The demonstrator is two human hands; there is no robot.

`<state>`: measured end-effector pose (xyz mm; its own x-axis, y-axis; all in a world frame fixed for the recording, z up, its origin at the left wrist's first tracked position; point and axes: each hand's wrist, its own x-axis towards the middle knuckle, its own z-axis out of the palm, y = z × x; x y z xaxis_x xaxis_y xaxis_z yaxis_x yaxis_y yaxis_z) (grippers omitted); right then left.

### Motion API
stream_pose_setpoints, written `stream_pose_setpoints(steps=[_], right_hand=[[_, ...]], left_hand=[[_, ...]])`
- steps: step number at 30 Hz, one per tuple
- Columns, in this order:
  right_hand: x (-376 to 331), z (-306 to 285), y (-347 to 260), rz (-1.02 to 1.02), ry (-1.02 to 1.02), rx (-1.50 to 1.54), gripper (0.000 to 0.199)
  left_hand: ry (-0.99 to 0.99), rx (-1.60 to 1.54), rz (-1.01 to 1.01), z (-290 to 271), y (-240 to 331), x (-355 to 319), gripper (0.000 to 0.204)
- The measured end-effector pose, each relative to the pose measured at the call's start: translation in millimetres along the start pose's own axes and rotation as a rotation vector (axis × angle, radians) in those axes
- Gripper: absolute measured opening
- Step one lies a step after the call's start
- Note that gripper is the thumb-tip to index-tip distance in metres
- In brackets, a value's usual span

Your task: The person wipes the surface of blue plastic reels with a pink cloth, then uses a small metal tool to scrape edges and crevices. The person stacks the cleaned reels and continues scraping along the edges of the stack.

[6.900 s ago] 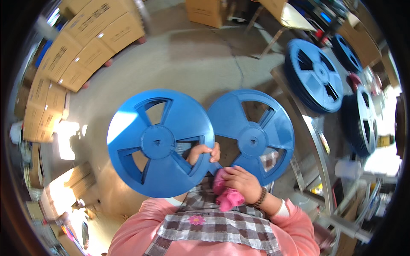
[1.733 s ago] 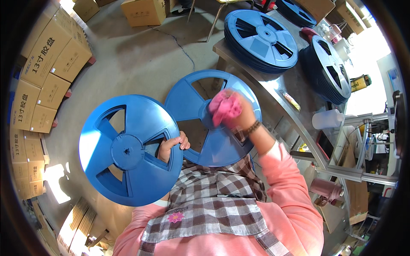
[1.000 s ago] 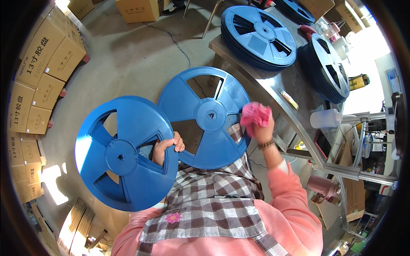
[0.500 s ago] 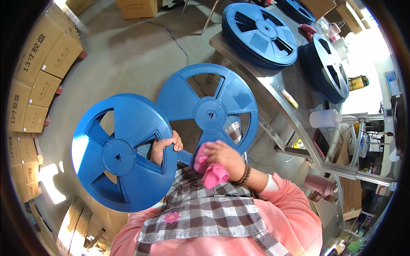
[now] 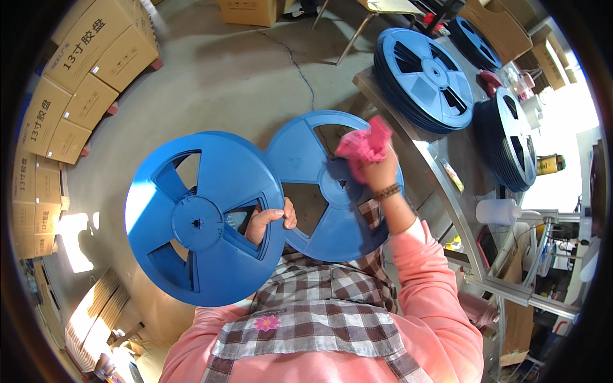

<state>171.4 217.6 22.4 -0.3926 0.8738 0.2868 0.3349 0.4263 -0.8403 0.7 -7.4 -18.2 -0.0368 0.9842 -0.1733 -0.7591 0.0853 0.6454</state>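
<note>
Blue front reel (image 5: 185, 220) overlaps edge of rear reel (image 5: 330, 189); floor (image 5: 223, 96) beyond.

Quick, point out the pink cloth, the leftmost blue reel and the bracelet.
Pink cloth (image 5: 366, 145): head view, on its crumpled middle.
Leftmost blue reel (image 5: 208, 221): head view, on its central hub.
Bracelet (image 5: 387, 191): head view, on its visible band.

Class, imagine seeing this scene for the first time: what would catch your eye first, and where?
Probably the large blue reel left of centre, its right rim gripped by the left hand; a second blue reel shows partly behind it. Next comes the pink cloth in the right hand, over the second reel's upper right in this view. Stacks of brown cartons stand along the left edge.
</note>
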Motion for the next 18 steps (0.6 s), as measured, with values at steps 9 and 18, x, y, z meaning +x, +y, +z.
stream_pose_setpoints(steps=[9,18], right_hand=[[-44.2,-37.8,10.5,0.045,-0.173,0.071,0.043],[80.5,86.6,22.8,-0.142,-0.113,-0.051,0.046]], left_hand=[[-0.077,-0.038,0.065,-0.6,-3.3,-1.8,0.02],[-0.211,0.061,0.2,-6.7,0.8,0.2,0.016]])
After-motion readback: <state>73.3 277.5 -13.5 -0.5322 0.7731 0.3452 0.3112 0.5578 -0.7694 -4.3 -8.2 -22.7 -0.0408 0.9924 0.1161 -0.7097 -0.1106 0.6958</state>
